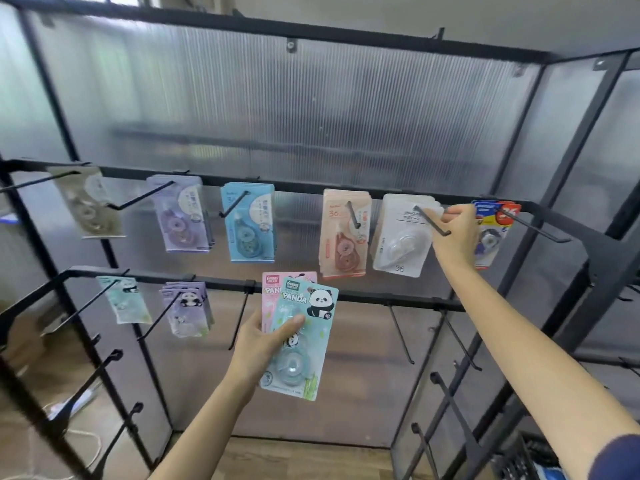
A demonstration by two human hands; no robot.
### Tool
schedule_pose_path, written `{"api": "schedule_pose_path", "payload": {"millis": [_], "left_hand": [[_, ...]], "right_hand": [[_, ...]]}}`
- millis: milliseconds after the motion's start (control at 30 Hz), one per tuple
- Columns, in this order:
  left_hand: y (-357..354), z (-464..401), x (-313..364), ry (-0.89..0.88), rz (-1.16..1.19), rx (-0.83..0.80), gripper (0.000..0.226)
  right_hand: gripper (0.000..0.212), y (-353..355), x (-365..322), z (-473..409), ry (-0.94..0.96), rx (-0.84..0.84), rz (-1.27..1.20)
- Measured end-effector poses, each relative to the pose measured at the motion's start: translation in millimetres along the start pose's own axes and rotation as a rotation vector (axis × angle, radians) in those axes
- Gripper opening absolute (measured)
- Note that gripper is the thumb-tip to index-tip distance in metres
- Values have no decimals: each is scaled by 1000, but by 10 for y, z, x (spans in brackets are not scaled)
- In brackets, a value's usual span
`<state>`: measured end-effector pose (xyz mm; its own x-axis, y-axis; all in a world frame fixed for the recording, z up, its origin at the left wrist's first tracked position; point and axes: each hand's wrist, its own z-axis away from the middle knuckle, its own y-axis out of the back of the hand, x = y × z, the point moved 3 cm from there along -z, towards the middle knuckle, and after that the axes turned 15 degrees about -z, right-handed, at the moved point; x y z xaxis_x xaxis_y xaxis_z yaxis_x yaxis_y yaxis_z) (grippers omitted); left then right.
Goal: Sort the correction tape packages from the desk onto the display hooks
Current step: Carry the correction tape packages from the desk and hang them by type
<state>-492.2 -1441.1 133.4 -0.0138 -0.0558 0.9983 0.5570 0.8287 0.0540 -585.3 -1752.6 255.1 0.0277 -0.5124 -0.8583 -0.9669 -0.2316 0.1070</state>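
Right grip (453,225) pinching white package (401,237)

Teal panda package (300,341) over pink one (273,299); black rack (346,187)

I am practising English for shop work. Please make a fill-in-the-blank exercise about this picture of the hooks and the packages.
1. The left hand holds a mint panda package in front of a ____ one.
2. The right hand pinches the top of the ____ package on its hook.
3. The blue package hangs on the ____ rail.

Missing words: pink; white; upper
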Motion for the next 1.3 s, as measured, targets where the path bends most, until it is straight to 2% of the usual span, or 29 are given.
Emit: {"api": "schedule_pose_path", "payload": {"millis": [133, 233, 367, 500, 633, 767, 933, 1100, 1300], "left_hand": [[230, 50, -15, -7, -12, 46, 28], [411, 53, -51, -19, -19, 75, 36], [616, 36, -89, -21, -15, 60, 40], [897, 11, -120, -35, -17, 29, 47], [1369, -9, -156, -40, -51, 30, 39], [1970, 6, -189, -37, -88, 33, 47], [2697, 98, -263, -35, -108, 75, 32], [3511, 256, -485, 32, -93, 223, 52], [4280, 462, -680, 69, -121, 368, 29]], "right_hand": [[39, 11, 66, 312, -82, 134, -160], [31, -59, 108, 818, -102, 108, -200], [3, -435, 90, 1488, -126, -222, -242], [8, -957, -185, 2033, -177, -527, -323], [16, -1516, -531, 2456, -298, -684, -435], [17, -2002, -735, 2801, -397, -681, -480], [7, -2535, -987, 3267, -483, -656, -567], [9, -2879, -1043, 3602, -541, -628, -590], [7, -3290, -861, 3940, -558, -687, -457]]}}
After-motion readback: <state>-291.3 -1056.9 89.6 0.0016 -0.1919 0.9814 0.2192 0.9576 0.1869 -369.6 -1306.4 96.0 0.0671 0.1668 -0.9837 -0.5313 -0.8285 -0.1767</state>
